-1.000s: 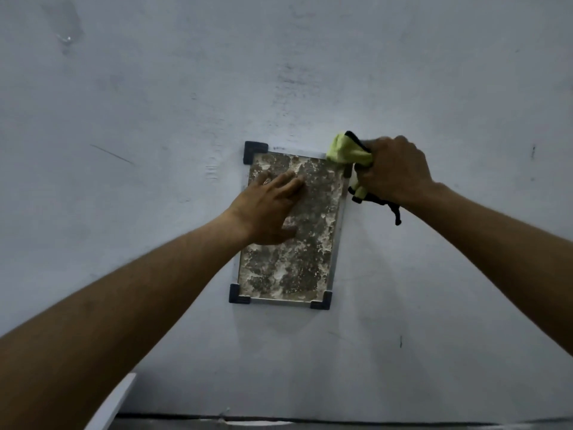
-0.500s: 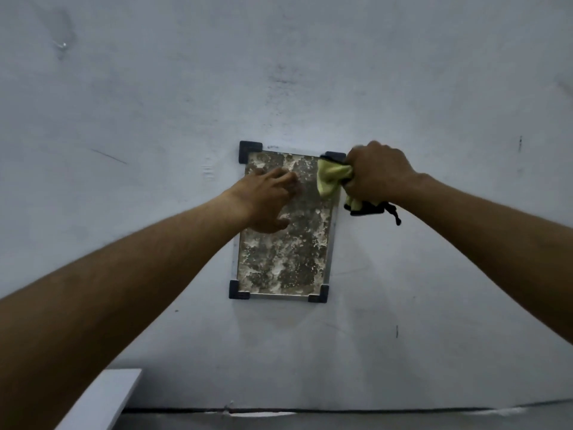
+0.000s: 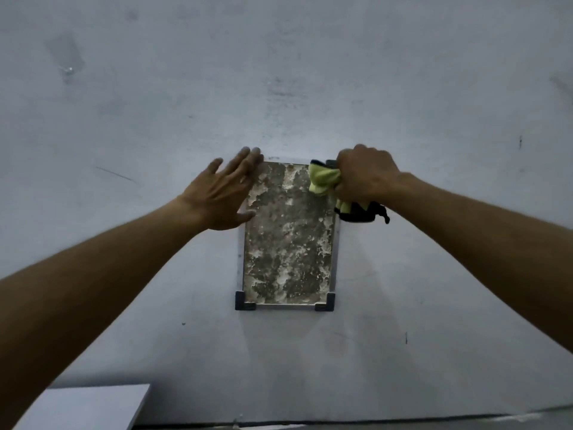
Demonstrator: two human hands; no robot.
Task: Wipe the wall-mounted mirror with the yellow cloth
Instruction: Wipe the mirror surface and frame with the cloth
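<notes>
1. The right hand [image 3: 366, 178] grips the bunched yellow cloth [image 3: 322, 180] against the mirror [image 3: 288, 237] at its top right corner.
2. The left hand [image 3: 221, 195], fingers spread flat, steadies the upper left edge.
3. Most of the blotched glass looks unwiped.

mirror [image 3: 288, 237] glass blotchy, silvering flaked, dull, barely reflective. frame strip [image 3: 336, 259] around mirror pale, looks metal; corner caps [image 3: 325, 302] dark matt plastic. yellow cloth [image 3: 322, 180] at mirror's top right: soft fabric, black edging. wall [image 3: 310, 72] behind mirror: matt paint, scuffed.
</notes>
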